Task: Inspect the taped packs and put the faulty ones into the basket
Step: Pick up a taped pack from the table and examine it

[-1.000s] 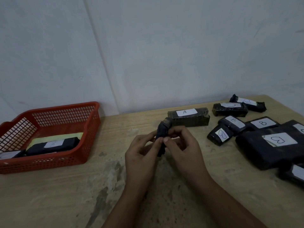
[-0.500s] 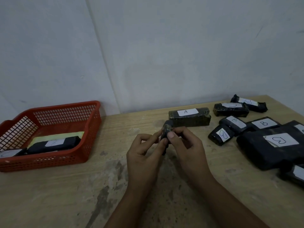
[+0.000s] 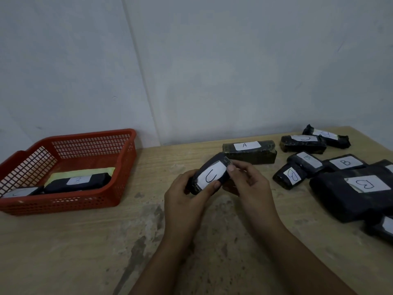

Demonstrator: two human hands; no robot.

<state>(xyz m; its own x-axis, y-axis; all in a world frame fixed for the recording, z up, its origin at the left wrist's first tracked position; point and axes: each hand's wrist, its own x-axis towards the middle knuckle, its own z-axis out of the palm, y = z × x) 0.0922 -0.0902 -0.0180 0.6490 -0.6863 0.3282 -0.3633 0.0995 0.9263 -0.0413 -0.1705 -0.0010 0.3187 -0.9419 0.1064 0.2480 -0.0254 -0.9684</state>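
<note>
Above the middle of the wooden table (image 3: 85, 241), both hands hold one small black taped pack (image 3: 209, 176) clear of the surface, tilted with its far end higher and its white label, marked with a C-like letter, facing the camera. The left hand (image 3: 187, 201) grips the lower end, fingers curled beneath and the thumb pressed on the label edge. The right hand (image 3: 251, 188) pinches the upper end between thumb and fingers. The red basket (image 3: 119, 171) stands at the left, well apart from the hands, and contains two labelled black packs lying on a yellow sheet (image 3: 83, 173). A long pack labelled A (image 3: 249, 151) lies just behind the held pack. Further right, a group of packs marked B (image 3: 348, 177) lies close together, some touching, with two more packs behind them near the wall.
</note>
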